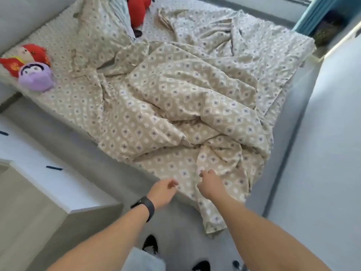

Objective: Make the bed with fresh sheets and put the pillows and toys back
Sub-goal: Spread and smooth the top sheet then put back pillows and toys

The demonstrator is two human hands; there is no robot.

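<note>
Both hands reach for the foot edge of a rumpled duvet; the bed is far from made.

Nearest me, the left hand (164, 189), a black band on its wrist, hovers with loosely curled fingers holding nothing, while the right hand (210, 184) seems to pinch the hanging corner of the patterned duvet (185, 106), though blur makes that hard to confirm. The duvet lies bunched down the middle of the bed, its long axis running from the foot toward the headboard, one corner drooping to the floor. Beyond, a pillow (101, 32) sits askew. A purple plush toy (36, 77) and a red doll (25, 55) lie at the left edge, a red plush (137, 8) near the head. Spreading, smoothing and arranging remain, I'd judge.
</note>
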